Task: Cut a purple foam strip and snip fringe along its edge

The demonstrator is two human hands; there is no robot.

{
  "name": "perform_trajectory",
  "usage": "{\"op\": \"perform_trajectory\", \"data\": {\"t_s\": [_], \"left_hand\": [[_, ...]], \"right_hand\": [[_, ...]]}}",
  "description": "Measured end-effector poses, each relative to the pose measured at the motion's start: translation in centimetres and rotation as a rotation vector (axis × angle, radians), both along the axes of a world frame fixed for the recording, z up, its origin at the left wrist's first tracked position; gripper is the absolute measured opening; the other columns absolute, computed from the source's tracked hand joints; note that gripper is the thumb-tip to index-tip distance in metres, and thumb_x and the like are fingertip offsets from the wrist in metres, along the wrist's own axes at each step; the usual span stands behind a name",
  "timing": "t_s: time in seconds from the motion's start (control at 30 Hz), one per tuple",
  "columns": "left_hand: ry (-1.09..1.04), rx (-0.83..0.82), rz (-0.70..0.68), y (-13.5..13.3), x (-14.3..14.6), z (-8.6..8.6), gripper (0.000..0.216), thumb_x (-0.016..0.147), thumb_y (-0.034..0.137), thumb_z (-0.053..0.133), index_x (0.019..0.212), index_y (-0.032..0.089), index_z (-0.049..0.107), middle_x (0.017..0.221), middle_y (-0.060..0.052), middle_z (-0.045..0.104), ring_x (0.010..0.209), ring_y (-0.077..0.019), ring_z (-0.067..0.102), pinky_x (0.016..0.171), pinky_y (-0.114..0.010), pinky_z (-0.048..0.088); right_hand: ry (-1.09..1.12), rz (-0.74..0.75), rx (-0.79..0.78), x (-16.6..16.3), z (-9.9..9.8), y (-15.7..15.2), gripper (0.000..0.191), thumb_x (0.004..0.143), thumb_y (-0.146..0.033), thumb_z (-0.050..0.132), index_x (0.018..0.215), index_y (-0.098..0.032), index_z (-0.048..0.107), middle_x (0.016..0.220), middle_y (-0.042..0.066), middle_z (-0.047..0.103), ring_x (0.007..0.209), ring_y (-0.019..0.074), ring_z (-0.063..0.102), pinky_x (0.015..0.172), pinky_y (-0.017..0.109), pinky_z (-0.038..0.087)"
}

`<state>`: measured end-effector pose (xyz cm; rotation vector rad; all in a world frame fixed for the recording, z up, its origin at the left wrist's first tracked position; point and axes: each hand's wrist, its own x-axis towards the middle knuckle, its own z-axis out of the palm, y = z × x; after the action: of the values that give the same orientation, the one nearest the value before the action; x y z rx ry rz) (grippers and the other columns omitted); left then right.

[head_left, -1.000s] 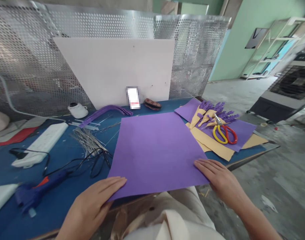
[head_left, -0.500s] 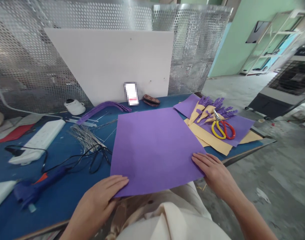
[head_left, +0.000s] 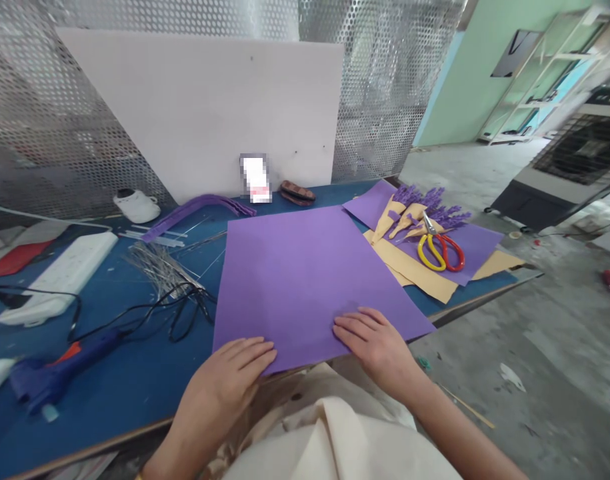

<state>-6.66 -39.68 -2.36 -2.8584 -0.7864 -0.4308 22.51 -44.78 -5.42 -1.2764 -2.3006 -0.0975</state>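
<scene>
A large purple paper sheet [head_left: 305,273] lies across the front of the table, its near edge at my lap. My left hand [head_left: 235,367] is at the near left corner, closed over the edge with its fingers on top; the thumb is hidden. Farther right along the same edge, my right hand [head_left: 372,340] rests with fingers stretched flat on the sheet, its thumb out of sight. To the right lie scissors [head_left: 437,247] with one yellow and one red handle, beside purple flower bunches [head_left: 429,207] with tan paper wraps.
On the left are a blue glue gun [head_left: 59,370], a white power strip [head_left: 59,280], a bundle of thin wires [head_left: 162,267] and a black cable [head_left: 185,293]. Purple strips [head_left: 195,207], a phone [head_left: 256,179] and a checked pouch [head_left: 297,193] sit at the back.
My right hand has moved left from the sheet's right side to its near edge. My left hand has shifted slightly inward. The sheet sits a little farther from my body.
</scene>
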Motion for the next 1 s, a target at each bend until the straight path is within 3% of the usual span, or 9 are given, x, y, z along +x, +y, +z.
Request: {"op": "perform_trajectory", "data": {"t_s": [0.2, 0.67, 0.87, 1.0], "left_hand": [[0.031, 0.038, 0.042, -0.1, -0.1, 0.4, 0.042, 0.084, 0.006, 0.039, 0.1, 0.017, 0.076, 0.097, -0.007, 0.08, 0.084, -0.0229, 0.076, 0.072, -0.034, 0.063], [0.062, 0.213, 0.082, 0.5, -0.1, -0.4, 0.04, 0.085, 0.002, 0.039, 0.097, 0.01, 0.076, 0.096, -0.012, 0.08, 0.082, -0.0257, 0.076, 0.072, -0.038, 0.062], [-0.007, 0.167, 0.096, 0.3, 0.2, -0.5, 0.039, 0.082, 0.005, 0.041, 0.104, 0.011, 0.074, 0.101, -0.012, 0.079, 0.087, -0.0262, 0.074, 0.076, -0.039, 0.06], [-0.078, 0.056, 0.114, -0.4, 2.0, -0.6, 0.036, 0.086, 0.012, 0.044, 0.111, 0.014, 0.071, 0.106, -0.01, 0.077, 0.093, -0.0252, 0.072, 0.08, -0.039, 0.058]], "right_hand": [[-0.045, -0.011, 0.019, 0.5, -0.2, -0.1, 0.032, 0.095, -0.008, 0.045, 0.123, -0.012, 0.061, 0.122, 0.012, 0.068, 0.111, 0.0262, 0.062, 0.099, 0.046, 0.043], [-0.104, -0.003, -0.087, 0.0, -0.1, 2.2, 0.036, 0.093, -0.011, 0.051, 0.127, -0.015, 0.061, 0.13, 0.014, 0.063, 0.123, 0.0281, 0.055, 0.1, 0.044, 0.048], [-0.021, -0.008, -0.127, 1.1, 0.4, 1.3, 0.033, 0.094, -0.012, 0.05, 0.125, -0.017, 0.061, 0.128, 0.011, 0.064, 0.123, 0.0252, 0.055, 0.1, 0.041, 0.047], [0.036, -0.036, -0.171, 0.9, 1.1, 1.3, 0.026, 0.091, -0.012, 0.057, 0.113, -0.02, 0.067, 0.112, 0.009, 0.069, 0.103, 0.0213, 0.062, 0.089, 0.035, 0.051]]}}
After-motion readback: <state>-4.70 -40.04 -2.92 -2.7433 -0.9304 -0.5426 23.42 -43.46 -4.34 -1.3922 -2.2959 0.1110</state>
